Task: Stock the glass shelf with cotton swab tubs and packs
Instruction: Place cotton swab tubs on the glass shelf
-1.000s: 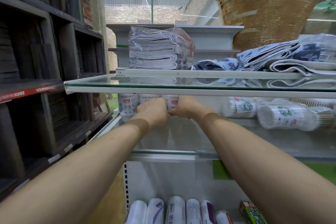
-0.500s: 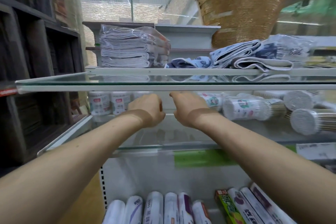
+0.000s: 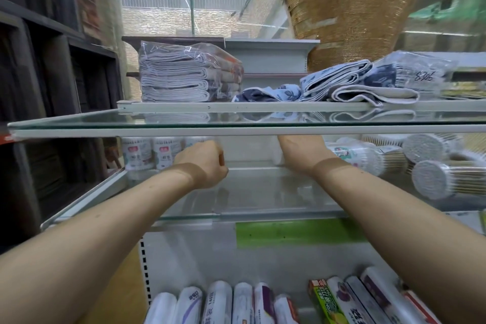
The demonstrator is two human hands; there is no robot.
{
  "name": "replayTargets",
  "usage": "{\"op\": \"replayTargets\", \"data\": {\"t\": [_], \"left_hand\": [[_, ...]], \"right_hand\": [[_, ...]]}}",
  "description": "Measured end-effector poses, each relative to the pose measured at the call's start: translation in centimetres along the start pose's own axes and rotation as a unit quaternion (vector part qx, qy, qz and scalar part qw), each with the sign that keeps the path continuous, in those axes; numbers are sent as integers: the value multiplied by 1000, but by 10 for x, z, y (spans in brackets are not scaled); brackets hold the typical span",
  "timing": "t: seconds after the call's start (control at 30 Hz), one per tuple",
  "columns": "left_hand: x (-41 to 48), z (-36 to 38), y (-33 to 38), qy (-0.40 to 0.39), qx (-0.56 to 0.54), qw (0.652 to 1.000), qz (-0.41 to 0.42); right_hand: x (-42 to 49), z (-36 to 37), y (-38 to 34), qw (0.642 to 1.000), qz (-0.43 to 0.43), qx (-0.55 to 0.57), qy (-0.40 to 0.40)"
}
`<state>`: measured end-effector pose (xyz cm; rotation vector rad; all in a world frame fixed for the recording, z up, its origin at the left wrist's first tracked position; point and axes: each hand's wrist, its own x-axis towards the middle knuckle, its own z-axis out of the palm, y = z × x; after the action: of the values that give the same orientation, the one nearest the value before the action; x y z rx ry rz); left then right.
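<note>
Two upright cotton swab tubs point(image 3: 150, 153) with red labels stand at the back left of the middle glass shelf point(image 3: 263, 192). My left hand point(image 3: 203, 163) is curled into a fist just right of them, with nothing visible in it; a third tub top shows blurred behind it. My right hand point(image 3: 299, 152) reaches deep under the upper shelf, where the front rail hides its fingers. It is beside a tub lying on its side point(image 3: 360, 158). Clear swab packs point(image 3: 431, 179) lie on their sides further right.
The upper glass shelf point(image 3: 184, 119) carries a bagged towel stack point(image 3: 184, 73) and folded blue cloths point(image 3: 355, 81). Below, wrapped rolls point(image 3: 218, 302) and a green box point(image 3: 326, 302) lie in a row. Dark wooden shelving point(image 3: 52, 73) stands at the left.
Both hands pulled back from the upright tubs at the back left. The right hand has since moved right towards the lying tubs, and the hands are now apart.
</note>
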<state>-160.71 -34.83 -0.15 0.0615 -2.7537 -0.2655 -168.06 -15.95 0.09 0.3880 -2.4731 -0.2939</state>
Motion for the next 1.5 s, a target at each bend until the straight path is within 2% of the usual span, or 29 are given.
{"op": "replayTargets", "data": {"t": [0.27, 0.57, 0.7, 0.8, 0.9, 1.0, 1.13, 1.23, 1.37, 1.4, 1.5], "left_hand": [[-5, 3, -11, -19, -15, 1000, -18], [-12, -1, -14, -24, -50, 998, -22], [-16, -6, -12, -29, -82, 996, -18], [-19, -9, -11, -41, -173, 984, -17], [-24, -14, -10, -67, -288, 955, -32], [-32, -22, -11, -98, -363, 925, -49], [-43, -33, -16, -129, -446, 884, -63], [-49, -37, -18, -141, -490, 857, -69], [-52, -41, -21, -122, -546, 824, -89], [-52, -41, -22, -113, -562, 814, -87], [-53, -43, -24, -91, -592, 796, -86]], "right_hand": [[6, 7, 5, 999, -3, 26, -31], [-14, -26, -9, 997, -24, 63, -48], [-26, -45, -18, 981, -19, 181, -63], [-35, -60, -27, 932, 8, 342, -122], [-40, -67, -38, 856, 61, 490, -152], [-45, -74, -48, 782, 118, 587, -176], [-54, -79, -59, 663, 133, 706, -211], [-58, -80, -67, 623, 141, 740, -211], [-59, -79, -76, 619, 126, 745, -214], [-59, -80, -78, 634, 111, 735, -214], [-61, -83, -84, 710, 65, 675, -189]]}}
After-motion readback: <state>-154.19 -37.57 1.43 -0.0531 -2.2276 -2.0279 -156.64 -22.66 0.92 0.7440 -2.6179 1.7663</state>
